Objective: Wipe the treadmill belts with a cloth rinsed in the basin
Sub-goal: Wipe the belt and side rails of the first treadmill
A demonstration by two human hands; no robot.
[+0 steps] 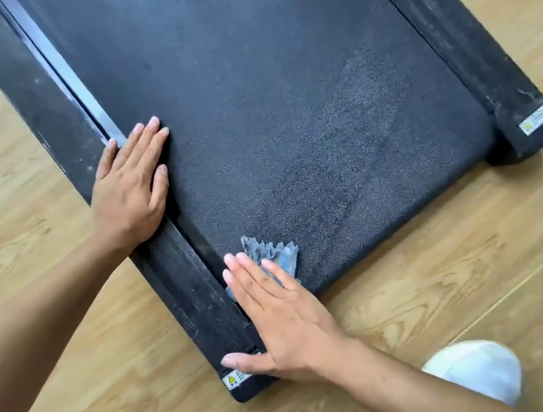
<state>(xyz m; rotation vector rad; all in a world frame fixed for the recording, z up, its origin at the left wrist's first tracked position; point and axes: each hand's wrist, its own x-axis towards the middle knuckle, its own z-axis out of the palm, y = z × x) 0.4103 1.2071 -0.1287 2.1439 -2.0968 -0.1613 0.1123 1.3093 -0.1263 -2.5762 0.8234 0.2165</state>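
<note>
Blue cloth (271, 257) pinned flat under open right hand (284, 311); left hand (133, 186) braces, empty. Cloth may snag at rail (183, 279) gap.

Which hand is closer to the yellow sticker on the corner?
The right hand: its thumb almost touches the yellow sticker. The left hand lies flat much farther up, across the side rail and belt.

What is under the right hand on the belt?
A blue-grey cloth lies under the right hand, pressed flat on the treadmill belt. Its frayed edge shows past the fingertips; the rest is covered.
</note>
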